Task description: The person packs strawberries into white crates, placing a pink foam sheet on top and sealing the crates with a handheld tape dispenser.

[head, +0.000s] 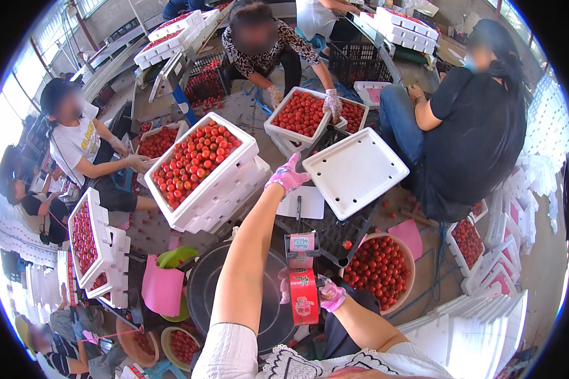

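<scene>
My left hand [289,176], in a pink glove, is stretched forward with thumb and forefinger apart. It is close to the left corner of a white foam lid [355,173] with several small holes; whether it touches the lid I cannot tell. My right hand [331,294], gloved in pink too, grips a tape dispenser [302,244] loaded with a roll of red printed tape [304,296]. The lid lies tilted over a black plastic crate [329,232]. On that crate, a pen [298,206] rests on white paper [313,201].
Stacked foam boxes of cherry tomatoes [199,163] stand at left. A tub of tomatoes [379,270] is right of the crate, a black round lid [208,284] left. A co-worker's gloved hand [332,102] holds another tomato box [298,113] ahead. A person [474,113] sits at right.
</scene>
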